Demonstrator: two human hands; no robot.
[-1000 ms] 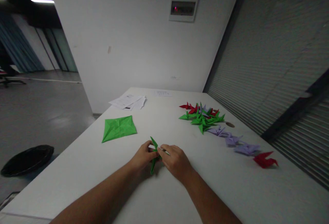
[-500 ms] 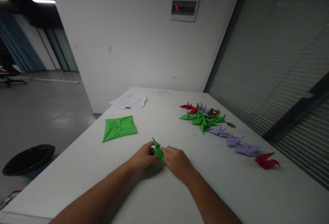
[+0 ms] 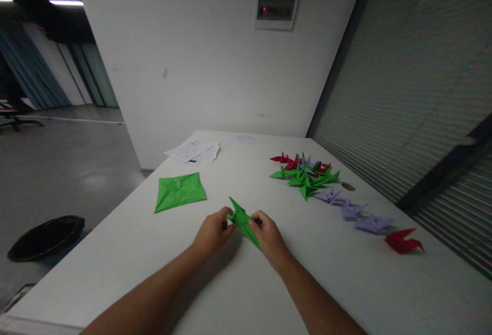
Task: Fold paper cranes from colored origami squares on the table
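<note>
Between my two hands is a green origami crane (image 3: 241,218), its pointed tip up and to the left, its wing slanting down to the right. My left hand (image 3: 213,230) pinches its left side between thumb and fingers. On the other side my right hand (image 3: 268,236) is closed on the right edge, thumb against the paper. Beyond my left hand a creased square of green paper (image 3: 180,192) lies flat on the white table (image 3: 126,268).
Finished paper cranes in green (image 3: 305,177), purple (image 3: 372,223) and red (image 3: 403,241) spread along the table's right side. Printed sheets (image 3: 194,152) lie at the back left. A black-lined bin (image 3: 46,237) stands left of the table; window blinds (image 3: 403,94) border the right.
The green crane has turned in my hands, so its wing now shows slanting down to the right. My right hand has shifted slightly right and its grip has changed.
</note>
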